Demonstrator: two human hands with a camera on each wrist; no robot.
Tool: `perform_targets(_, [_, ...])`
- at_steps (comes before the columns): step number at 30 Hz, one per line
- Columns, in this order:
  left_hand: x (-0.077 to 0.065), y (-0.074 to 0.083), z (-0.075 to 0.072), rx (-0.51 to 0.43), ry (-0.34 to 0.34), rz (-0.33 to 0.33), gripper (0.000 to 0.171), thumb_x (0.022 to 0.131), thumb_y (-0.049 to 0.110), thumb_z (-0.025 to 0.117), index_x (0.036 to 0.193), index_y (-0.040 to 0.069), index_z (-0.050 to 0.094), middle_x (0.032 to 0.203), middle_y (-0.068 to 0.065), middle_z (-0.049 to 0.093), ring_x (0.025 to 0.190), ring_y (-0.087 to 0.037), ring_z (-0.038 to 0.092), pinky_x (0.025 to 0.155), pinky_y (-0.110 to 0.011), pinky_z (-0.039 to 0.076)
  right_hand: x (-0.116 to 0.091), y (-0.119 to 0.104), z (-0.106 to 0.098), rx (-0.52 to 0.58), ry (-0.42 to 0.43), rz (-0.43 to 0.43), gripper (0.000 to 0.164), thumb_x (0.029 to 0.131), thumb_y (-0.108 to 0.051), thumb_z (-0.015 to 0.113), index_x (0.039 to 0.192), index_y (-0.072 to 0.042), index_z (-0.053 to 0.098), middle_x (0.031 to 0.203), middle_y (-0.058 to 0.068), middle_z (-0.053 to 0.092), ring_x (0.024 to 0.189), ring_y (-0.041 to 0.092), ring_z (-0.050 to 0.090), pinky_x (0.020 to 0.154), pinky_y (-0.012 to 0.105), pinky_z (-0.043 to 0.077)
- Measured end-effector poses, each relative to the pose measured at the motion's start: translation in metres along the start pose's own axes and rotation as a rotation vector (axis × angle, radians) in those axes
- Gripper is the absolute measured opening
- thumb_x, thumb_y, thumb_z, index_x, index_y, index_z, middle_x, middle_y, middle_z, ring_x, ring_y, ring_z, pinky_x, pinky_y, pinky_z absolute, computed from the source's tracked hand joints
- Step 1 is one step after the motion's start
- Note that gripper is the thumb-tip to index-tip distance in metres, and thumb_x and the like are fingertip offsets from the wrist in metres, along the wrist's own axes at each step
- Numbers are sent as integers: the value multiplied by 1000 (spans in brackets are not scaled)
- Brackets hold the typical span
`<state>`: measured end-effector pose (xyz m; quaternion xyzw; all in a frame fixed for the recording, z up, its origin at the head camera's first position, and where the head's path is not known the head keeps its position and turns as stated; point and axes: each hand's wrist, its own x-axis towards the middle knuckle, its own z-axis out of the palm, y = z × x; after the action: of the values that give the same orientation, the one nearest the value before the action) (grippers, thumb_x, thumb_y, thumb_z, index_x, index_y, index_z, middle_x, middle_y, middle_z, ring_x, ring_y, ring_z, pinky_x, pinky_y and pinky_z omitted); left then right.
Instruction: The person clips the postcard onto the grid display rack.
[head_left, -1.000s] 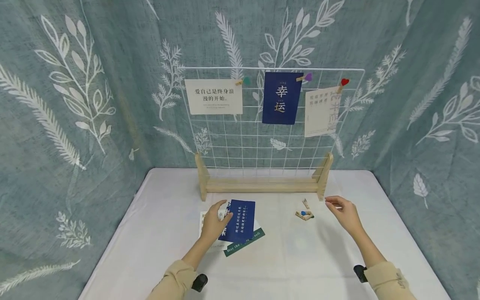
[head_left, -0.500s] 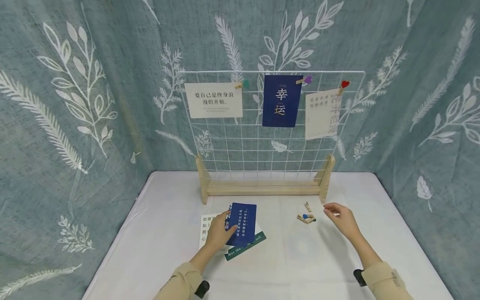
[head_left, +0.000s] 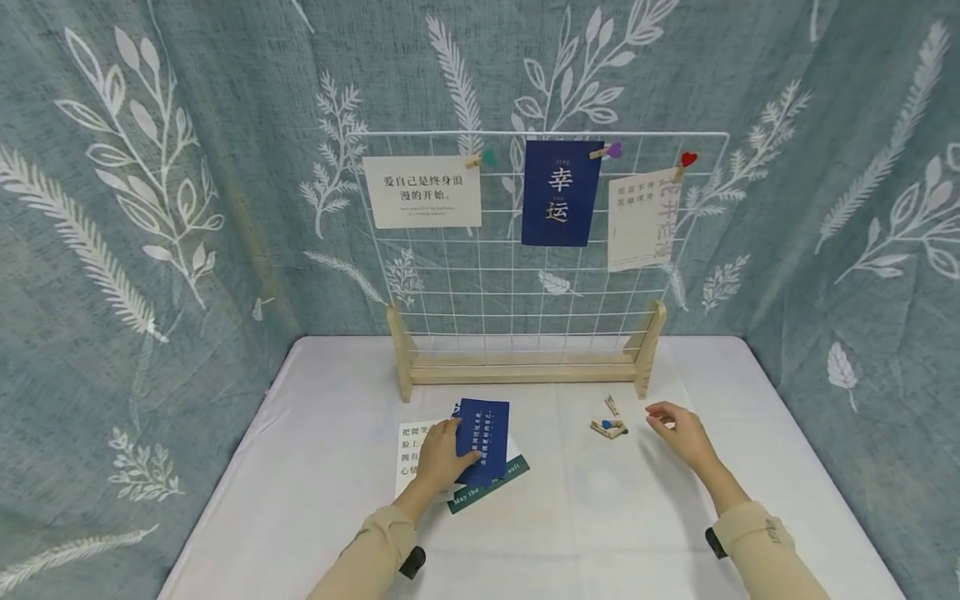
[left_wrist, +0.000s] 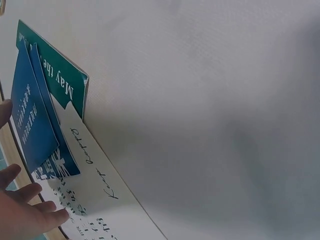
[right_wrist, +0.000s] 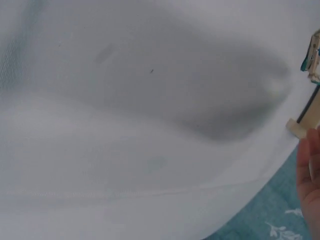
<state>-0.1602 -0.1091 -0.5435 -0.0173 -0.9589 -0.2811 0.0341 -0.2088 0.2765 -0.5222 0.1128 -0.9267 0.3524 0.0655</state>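
My left hand (head_left: 444, 455) is over the left edge of the blue card (head_left: 486, 429), thumb and fingers spread apart. In the left wrist view the upper blue card (left_wrist: 31, 117) lies on a second blue card (left_wrist: 64, 159) with white lettering. Beneath them are a white card (left_wrist: 102, 192) reading "Keep happy" and a green card (left_wrist: 61, 75) reading "May the…". My right hand (head_left: 686, 435) hovers at the right with loosely bent fingers and nothing in them. Left of it, several small wooden clothespins (head_left: 609, 428), one with a blue heart, lie on the table.
Behind stands a white wire grid (head_left: 517, 287) on a wooden base (head_left: 521, 374). Clipped to it are a white card (head_left: 423, 193), a blue card (head_left: 561, 193) and a tilted cream card (head_left: 642, 221), held by heart-topped clothespins. A patterned curtain (head_left: 187, 375) surrounds the white-covered table (head_left: 315, 467).
My left hand has moved right, farther over the blue card, uncovering more of the white card at its left. My right hand has shifted slightly left. The head view wobbles a little.
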Motion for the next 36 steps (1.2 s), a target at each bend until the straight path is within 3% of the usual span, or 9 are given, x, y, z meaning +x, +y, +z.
perform_targets(5, [0, 3, 0, 47, -26, -16, 74, 78, 36, 75, 130, -8, 46, 129, -29, 50, 122, -45, 46, 103, -56, 38, 2, 0, 0, 0, 0, -24, 18, 89, -1, 60, 102, 11, 62, 95, 27, 67, 87, 40, 64, 78, 50, 53])
perform_targets(15, [0, 13, -1, 81, -158, -154, 98, 73, 51, 74, 141, -6, 33, 144, -31, 32, 134, -51, 26, 108, -67, 22, 6, 3, 3, -2, -25, -36, 19, 88, -2, 61, 102, 11, 63, 97, 27, 67, 86, 39, 65, 77, 48, 54])
perform_targets(20, [-3, 14, 2, 83, -143, -185, 98, 74, 51, 73, 141, -7, 31, 146, -31, 29, 137, -52, 22, 110, -66, 19, 7, -1, 1, -11, -35, -33, 19, 89, -3, 60, 103, 10, 63, 97, 27, 67, 86, 39, 65, 77, 49, 53])
perform_targets(27, [-2, 9, 12, 161, -91, -179, 104, 69, 55, 76, 142, -5, 32, 147, -28, 31, 137, -49, 25, 110, -65, 21, 8, 0, -4, -21, -50, -10, 20, 90, -5, 59, 104, 9, 63, 97, 26, 67, 87, 39, 64, 78, 50, 53])
perform_targets(36, [-5, 9, 16, 152, -67, -193, 104, 65, 51, 80, 140, -5, 35, 144, -28, 34, 135, -49, 27, 108, -67, 22, 0, 5, -5, -21, -66, 23, 22, 90, -6, 58, 105, 10, 62, 98, 26, 67, 87, 39, 64, 79, 51, 52])
